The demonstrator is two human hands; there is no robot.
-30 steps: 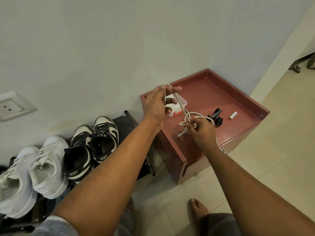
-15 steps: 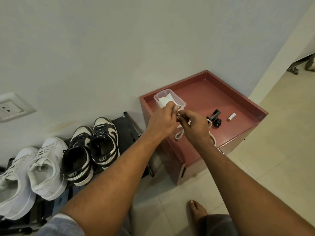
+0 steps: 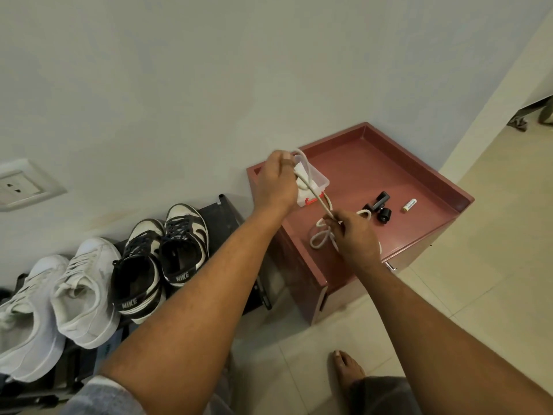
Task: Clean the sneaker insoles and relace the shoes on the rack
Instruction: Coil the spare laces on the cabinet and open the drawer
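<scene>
A white shoelace [image 3: 314, 191] stretches taut between my two hands above a dark red cabinet top [image 3: 398, 172]. My left hand [image 3: 276, 182] grips one end of it, raised near the wall. My right hand [image 3: 354, 236] pinches the lace lower down, and loose loops of it lie under that hand on the cabinet. A pair of black and white sneakers [image 3: 161, 259] and a pair of white sneakers [image 3: 54, 298] stand on a dark rack [image 3: 221, 214] at the left.
A clear plastic box [image 3: 317, 182] with white contents sits on the cabinet behind the lace. A black clip-like part [image 3: 380, 206] and a small battery [image 3: 409, 205] lie further right. A wall socket [image 3: 18, 185] is at the far left. My bare foot [image 3: 347, 369] stands on the tiled floor.
Half a second ago both hands were together over the cabinet edge. Now my left hand has lifted up and away, pulling the lace tight from my right hand.
</scene>
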